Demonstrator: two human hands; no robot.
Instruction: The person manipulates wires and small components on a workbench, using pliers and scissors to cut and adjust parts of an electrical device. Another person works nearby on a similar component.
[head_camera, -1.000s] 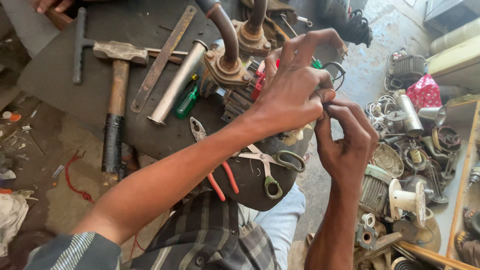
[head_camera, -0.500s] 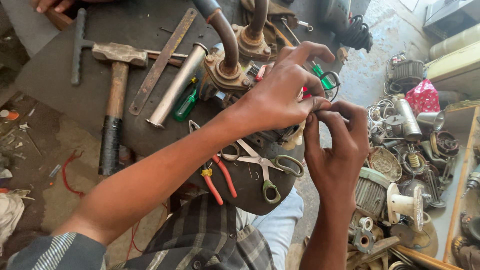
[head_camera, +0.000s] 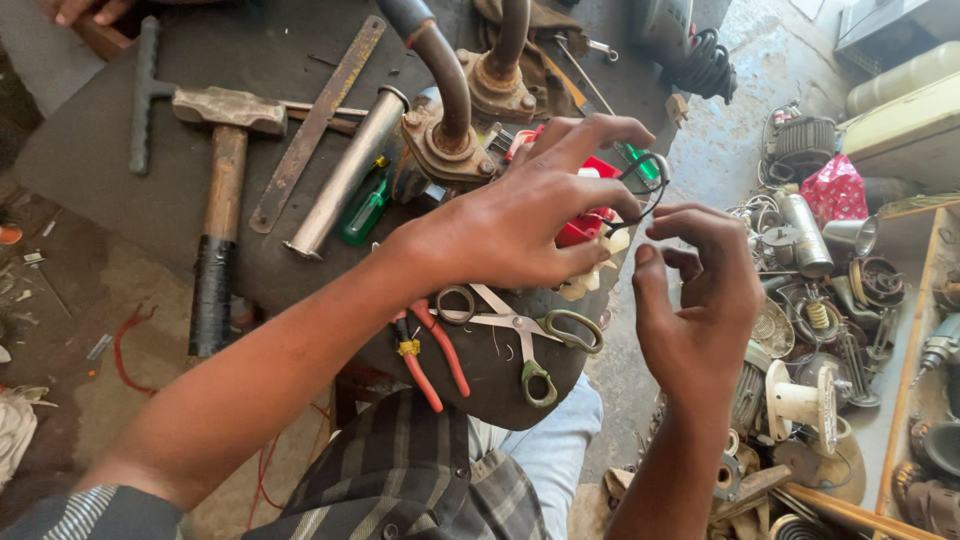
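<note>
1. Seen from above, my left hand (head_camera: 520, 225) reaches across the dark workbench (head_camera: 120, 190), fingers curled round a thin black wire (head_camera: 640, 195) and resting over a red plastic part (head_camera: 580, 228).
2. Just to its right, my right hand (head_camera: 700, 300) hangs off the bench edge with thumb up and fingers bent in a pinch at the wire; I cannot tell whether they actually grip it.
3. That wire looks hair-thin and dark, looping in a small arc between the two hands, just past the bench's right edge and in front of a green-handled tool (head_camera: 640, 160).
4. Below the left wrist, scissors (head_camera: 525, 335) with dull green loops lie flat, blades shut, beside red-handled pliers (head_camera: 430, 350).
5. Behind the hands, two rusty flanged fittings with bent pipes (head_camera: 445, 120) stand on the bench.
6. Farther left lie a hammer (head_camera: 225, 170) with black tape round its handle, a steel tube (head_camera: 345, 175), a flat rusty file (head_camera: 315, 120) and a green screwdriver (head_camera: 365, 210).
7. On the floor to the right, motor parts, coils and a white spool (head_camera: 805, 405) crowd round a pink bag (head_camera: 835, 190).
</note>
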